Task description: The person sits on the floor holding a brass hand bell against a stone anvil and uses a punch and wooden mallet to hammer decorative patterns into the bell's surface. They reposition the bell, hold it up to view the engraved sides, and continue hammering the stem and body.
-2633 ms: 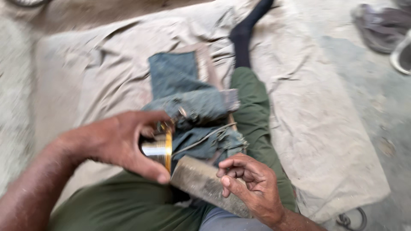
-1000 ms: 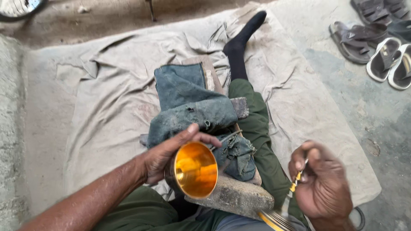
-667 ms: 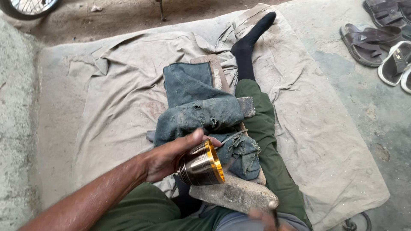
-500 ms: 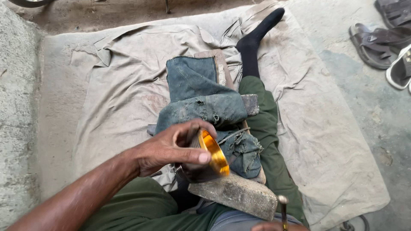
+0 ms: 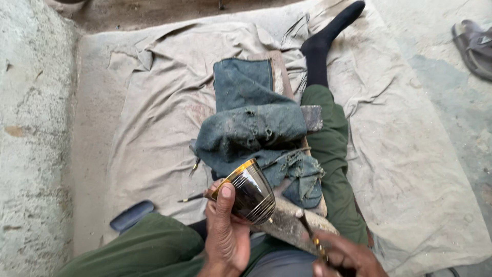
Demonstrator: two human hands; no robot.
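**Cup held on block, tool in other hand**

Beige sheet (image 5: 169, 102) covers the ground, creased, taking up most of the view. Concrete floor (image 5: 451, 107) at right, rough wall or kerb (image 5: 31, 143) at left. The person sits on the sheet, green trousers (image 5: 333, 154), one leg stretched out ahead, dark sock (image 5: 323, 46) at the far end. Dirty blue rag (image 5: 251, 123) is bunched over that leg and over a plank (image 5: 279, 72) lying along it. Worn wooden block (image 5: 292, 223) rests on the lap, just below the rag.

Left hand (image 5: 225, 236) is wrapped around the cup (image 5: 248, 192), thumb up along its side, fingers closed on it. Cup is dark metal with a gold rim and thin gold lines, tilted on its side, base end touching the block, rim toward upper left.

Right hand (image 5: 343, 259), at the bottom edge, fingers closed on a thin tool (image 5: 310, 236); its tip sits at the block, just beside the cup.

Small stuff: sandal (image 5: 474, 43) on the floor top right, dark flat case (image 5: 130, 215) on the sheet by the left knee, two thin tools (image 5: 193, 166) on the sheet left of the rag.
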